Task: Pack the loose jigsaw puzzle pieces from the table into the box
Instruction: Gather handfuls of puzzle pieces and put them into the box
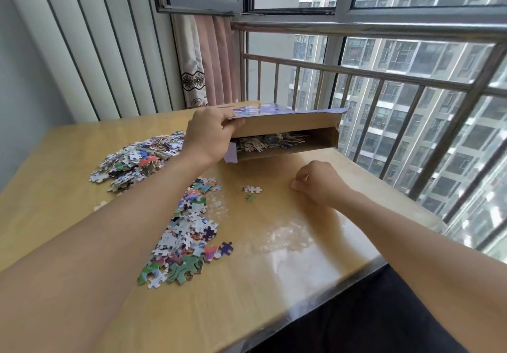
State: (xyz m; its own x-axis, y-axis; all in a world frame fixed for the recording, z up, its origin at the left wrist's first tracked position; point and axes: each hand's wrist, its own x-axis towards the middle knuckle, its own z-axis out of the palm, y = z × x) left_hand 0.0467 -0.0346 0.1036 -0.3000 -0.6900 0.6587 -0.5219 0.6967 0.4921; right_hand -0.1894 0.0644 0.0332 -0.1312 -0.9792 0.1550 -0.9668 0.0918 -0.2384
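Right hand [319,185] fingers curled tight at centre-right, maybe pinching small piece, can't tell. Left hand [210,135] grips box [285,130] flap, upper centre, propped open. Loose puzzle pieces [186,232] piled centre-left. Tip: keep flap high, scoop handfuls, not singles.

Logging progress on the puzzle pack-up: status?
Left hand holds box flap up; some pieces already inside. Right hand curled on table, grip contents unclear. Two piles plus strays still loose. Nothing blocking.
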